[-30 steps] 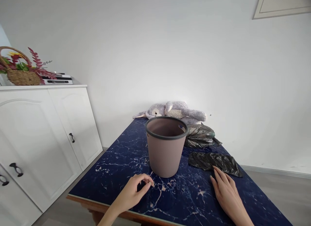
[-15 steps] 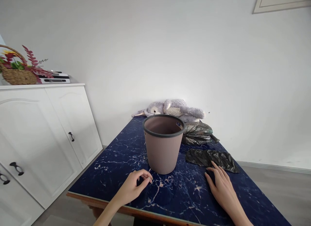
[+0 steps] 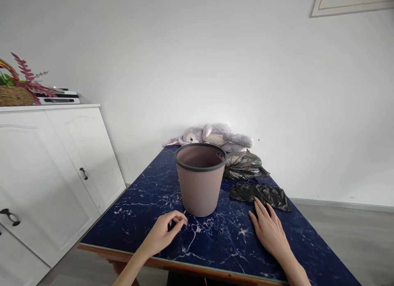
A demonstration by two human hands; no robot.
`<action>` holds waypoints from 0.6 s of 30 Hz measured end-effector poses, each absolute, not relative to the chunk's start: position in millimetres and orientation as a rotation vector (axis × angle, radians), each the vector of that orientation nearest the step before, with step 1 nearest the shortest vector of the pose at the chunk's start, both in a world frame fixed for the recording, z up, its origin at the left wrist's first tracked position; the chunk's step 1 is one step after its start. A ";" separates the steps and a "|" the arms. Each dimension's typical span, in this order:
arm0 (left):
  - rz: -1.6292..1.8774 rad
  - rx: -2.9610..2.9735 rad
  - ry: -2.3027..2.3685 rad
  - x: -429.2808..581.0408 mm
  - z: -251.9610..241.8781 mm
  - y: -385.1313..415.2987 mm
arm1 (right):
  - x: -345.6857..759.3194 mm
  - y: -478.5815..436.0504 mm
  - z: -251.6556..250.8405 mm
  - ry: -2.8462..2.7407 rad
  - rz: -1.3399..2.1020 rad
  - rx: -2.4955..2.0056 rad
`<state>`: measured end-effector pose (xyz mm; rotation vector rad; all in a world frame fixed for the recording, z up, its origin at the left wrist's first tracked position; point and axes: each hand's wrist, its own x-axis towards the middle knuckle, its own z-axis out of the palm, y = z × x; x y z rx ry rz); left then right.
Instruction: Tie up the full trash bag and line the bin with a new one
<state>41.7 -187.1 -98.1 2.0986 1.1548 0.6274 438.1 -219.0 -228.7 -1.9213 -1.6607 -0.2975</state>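
A brown plastic trash bin (image 3: pixel 201 191) with a dark grey rim stands upright on the table. Just in front of its base, my left hand (image 3: pixel 164 232) hovers or rests with fingers curled and the thumb tip close to them; nothing shows in it. My right hand (image 3: pixel 271 232) lies palm down with its fingers stretched out and holds nothing. Its fingertips reach the near edge of a folded black plastic bag (image 3: pixel 261 195); whether they touch it I cannot tell. A second, fuller black plastic bag (image 3: pixel 243 165), bunched up, lies behind, partly hidden by the bin.
The blue marble-patterned table (image 3: pixel 138 212) has a wooden front edge. A grey plush toy (image 3: pixel 215 136) lies along its far end by the wall. On the left stands a white cabinet (image 3: pixel 61 171) with a wicker flower basket (image 3: pixel 15 95) and a white device (image 3: pixel 58 98) on top.
The view has turned slightly right, so everything sits further left. My right hand has slid a little left along the folded bag, its fingers flatter. The bin stays put.
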 end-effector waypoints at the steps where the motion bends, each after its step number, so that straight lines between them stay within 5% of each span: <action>1: 0.627 2.100 1.157 41.4 -98.5 -187.0 | 438.6 -218.3 -230.1 -1.653 -0.300 -1.907; 18: 0.652 2.094 1.152 40.2 -101.5 -187.7 | 446.7 -210.6 -233.5 -1.543 -0.466 -1.698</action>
